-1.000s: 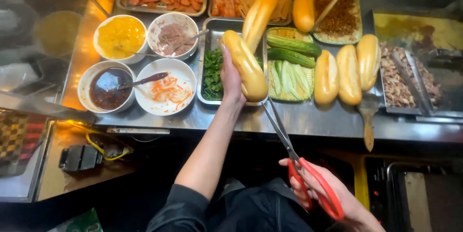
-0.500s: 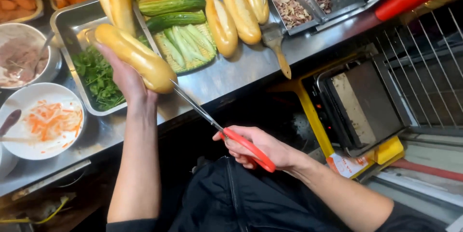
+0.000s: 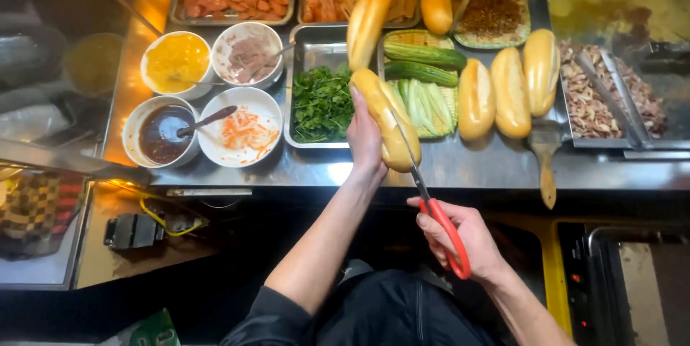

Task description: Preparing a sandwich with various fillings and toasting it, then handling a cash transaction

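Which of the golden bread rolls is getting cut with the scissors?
The long golden bread roll held in the left hand. The red-handled scissors in the right hand touch only it; the others lie on the counter.

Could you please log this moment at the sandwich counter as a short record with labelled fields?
Left hand: left hand grips a bread roll above the steel counter
Right hand: right hand holds red-handled scissors, blades running along the roll
Near the roll: tray of green herbs, cucumber strips
Other bread: three rolls lying side by side to the right
Bowls: yellow sauce, dark sauce with spoon, shredded carrot
Far right: tray of chopped meat
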